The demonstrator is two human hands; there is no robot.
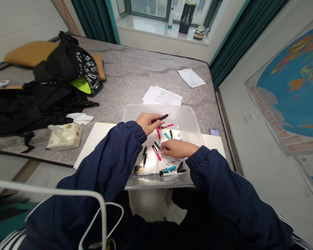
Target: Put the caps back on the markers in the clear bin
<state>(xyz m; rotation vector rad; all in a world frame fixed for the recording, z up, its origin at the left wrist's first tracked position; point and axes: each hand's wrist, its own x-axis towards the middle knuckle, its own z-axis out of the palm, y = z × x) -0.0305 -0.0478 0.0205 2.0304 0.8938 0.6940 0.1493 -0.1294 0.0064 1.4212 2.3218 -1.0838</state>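
My left hand (148,123) is closed around a black pen (164,117), its thin tip pointing to the upper right. Lower and to the right, the fingers of my right hand (181,148) are pinched together low in a clear plastic tray (189,116); a small greenish bit shows at the fingertips, too small to name. Around both hands lie pen parts: a red piece (158,133), another red piece (156,152), a teal piece (167,136) and several black ones. Near the tray's front, a teal barrel (169,169) rests among black and white parts.
Pale boards (93,140) show beneath the tray on a grey bed-like surface (125,73). Printed sheets (163,96) lie behind the tray. A tissue pack (65,136) and a black backpack (59,64) are at left. A white cable (67,191) crosses the lower left.
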